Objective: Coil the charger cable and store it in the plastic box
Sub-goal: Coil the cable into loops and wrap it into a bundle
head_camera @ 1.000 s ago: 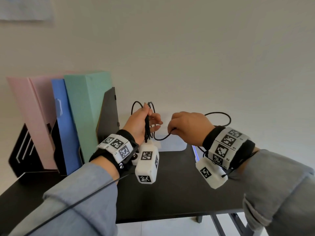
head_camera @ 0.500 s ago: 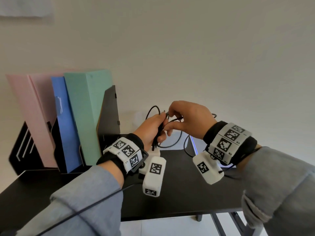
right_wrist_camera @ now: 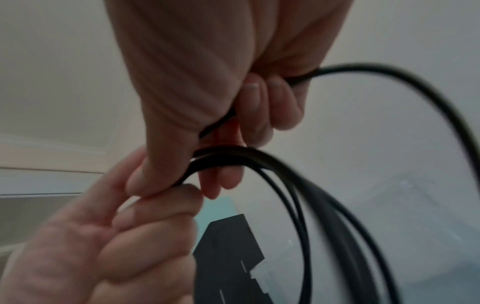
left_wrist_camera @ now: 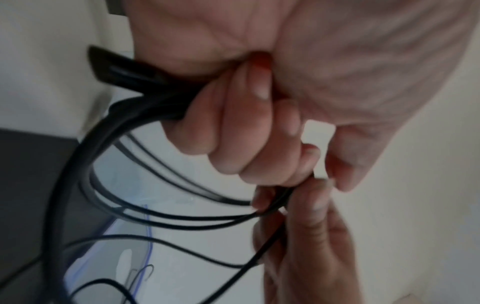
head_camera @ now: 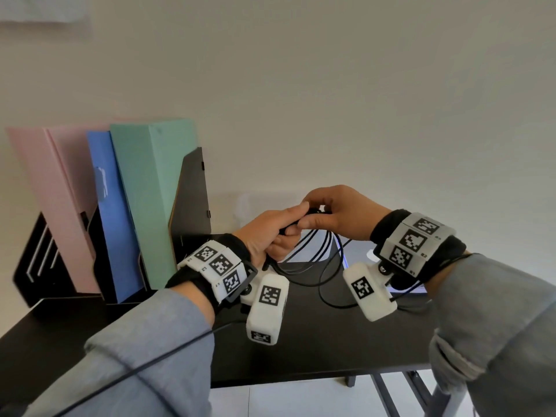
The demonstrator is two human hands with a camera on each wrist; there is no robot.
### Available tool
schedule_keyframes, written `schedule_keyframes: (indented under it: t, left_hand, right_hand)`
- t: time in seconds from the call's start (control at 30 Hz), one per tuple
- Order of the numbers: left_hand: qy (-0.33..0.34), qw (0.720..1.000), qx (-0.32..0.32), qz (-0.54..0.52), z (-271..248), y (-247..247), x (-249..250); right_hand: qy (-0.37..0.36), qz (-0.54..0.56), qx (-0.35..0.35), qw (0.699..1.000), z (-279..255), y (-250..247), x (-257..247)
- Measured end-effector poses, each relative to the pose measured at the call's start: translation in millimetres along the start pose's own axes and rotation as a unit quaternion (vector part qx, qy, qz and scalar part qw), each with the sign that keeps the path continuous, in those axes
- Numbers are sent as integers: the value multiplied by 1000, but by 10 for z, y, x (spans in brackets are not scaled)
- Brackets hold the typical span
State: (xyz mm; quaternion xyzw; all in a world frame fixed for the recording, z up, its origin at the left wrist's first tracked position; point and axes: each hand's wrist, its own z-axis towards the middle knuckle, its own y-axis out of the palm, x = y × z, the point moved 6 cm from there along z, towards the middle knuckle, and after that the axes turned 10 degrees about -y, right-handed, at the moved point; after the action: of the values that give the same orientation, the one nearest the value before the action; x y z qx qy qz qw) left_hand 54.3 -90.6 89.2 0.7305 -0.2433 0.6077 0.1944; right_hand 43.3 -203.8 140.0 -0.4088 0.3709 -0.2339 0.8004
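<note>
The black charger cable [head_camera: 319, 263] hangs in several loops below both hands, above the black table. My left hand [head_camera: 270, 233] grips the bunched loops, its fingers [left_wrist_camera: 233, 123] curled round them beside a black plug end [left_wrist_camera: 114, 67]. My right hand [head_camera: 340, 215] meets it from the right and pinches the cable [right_wrist_camera: 233, 156] at the top of the coil, with one strand [right_wrist_camera: 389, 82] arching away from its fist. The clear plastic box [head_camera: 355, 251] sits on the table under the hands, mostly hidden; its transparent wall [left_wrist_camera: 135, 236] shows behind the loops.
Pink, blue and green folders [head_camera: 144, 200] stand in a black file holder [head_camera: 192, 200] at the left of the black table [head_camera: 301, 350]. A pale wall is close behind. The table's front edge and metal legs [head_camera: 391, 395] are at lower right.
Both hands have come lower and together over the box. The right hand has brought its strand to the left hand's bundle, and the loops now hang downward.
</note>
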Motion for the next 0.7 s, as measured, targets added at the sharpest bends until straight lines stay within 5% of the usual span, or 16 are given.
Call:
schedule_keyframes:
  t: [0.4,0.7]
  left_hand:
    - [36,997,52,-36,24,-52,82]
    - [44,983,58,-171,48,-296,86]
  right_hand:
    - [47,112,14,993,-43,64,241]
    - [123,122,92,981,-219,-70,648]
